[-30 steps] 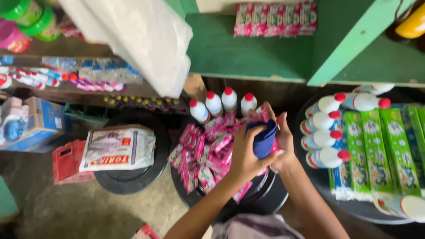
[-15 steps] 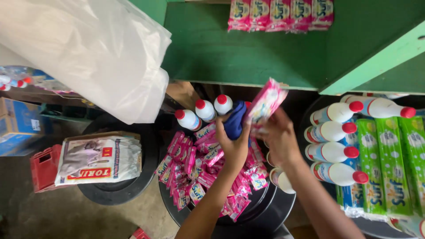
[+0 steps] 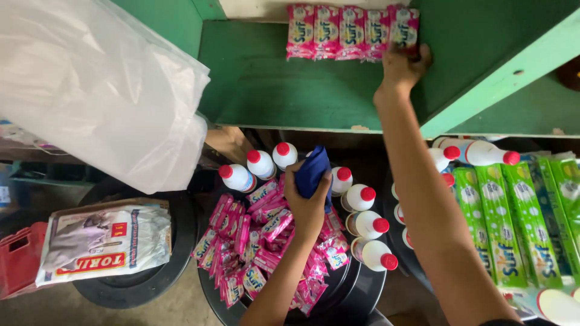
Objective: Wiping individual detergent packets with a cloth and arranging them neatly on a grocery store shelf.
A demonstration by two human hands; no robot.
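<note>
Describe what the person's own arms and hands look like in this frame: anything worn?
Both forearms are bare, with no sleeves in view up to the frame edge. The left hand and right hand wear no gloves. No watch, bracelet or ring shows on either wrist or on the fingers that are visible.

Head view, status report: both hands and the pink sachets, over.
Left hand gripping blue cloth above sachet pile. Right hand on end of pink sachet row, green shelf. Nothing in the way.
</note>
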